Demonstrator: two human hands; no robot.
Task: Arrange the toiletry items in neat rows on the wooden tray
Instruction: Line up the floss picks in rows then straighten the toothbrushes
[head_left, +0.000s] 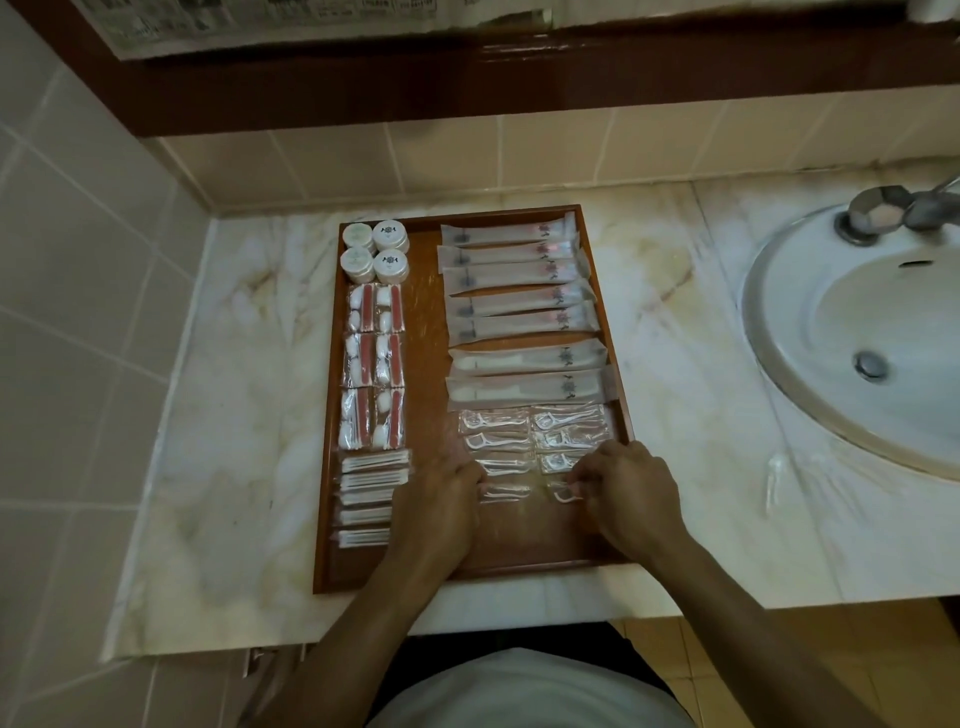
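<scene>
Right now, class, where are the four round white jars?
The round white jars sit in the wooden tray's far left corner, directly behind the pink-striped sachets.

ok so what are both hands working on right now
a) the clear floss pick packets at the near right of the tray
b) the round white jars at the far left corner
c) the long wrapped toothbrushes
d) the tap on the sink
a: the left hand and right hand both rest on the floss pick packets near the front of the wooden tray, with the right fingertips pinching one packet.
</scene>
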